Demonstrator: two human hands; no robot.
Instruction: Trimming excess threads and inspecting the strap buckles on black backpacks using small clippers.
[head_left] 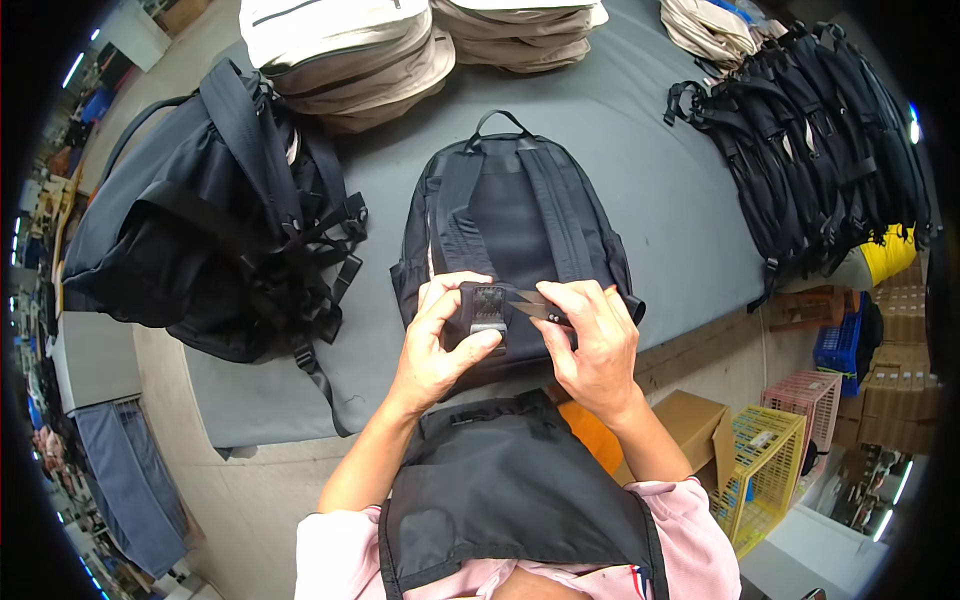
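Black backpack [515, 215] between bag heap [175, 235], bag row [815, 145]; beige stacks [350, 60] beyond.

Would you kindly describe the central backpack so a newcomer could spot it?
Find the grey table, then its near edge's middle. A black backpack lies there, straps up. Unlike the dark bags on either side, it alone has the person's left hand and right hand at its lower end.

Black backpack [512, 215], one: lying straps-up on a grey table [670, 215]. Black strap fitting [487, 302], one: being pinched by the left hand [432, 345]. Snips [535, 308], one pair: resting in the right hand [592, 345], blades pointing leftward. Beige bags [345, 60]: sitting stacked beyond.
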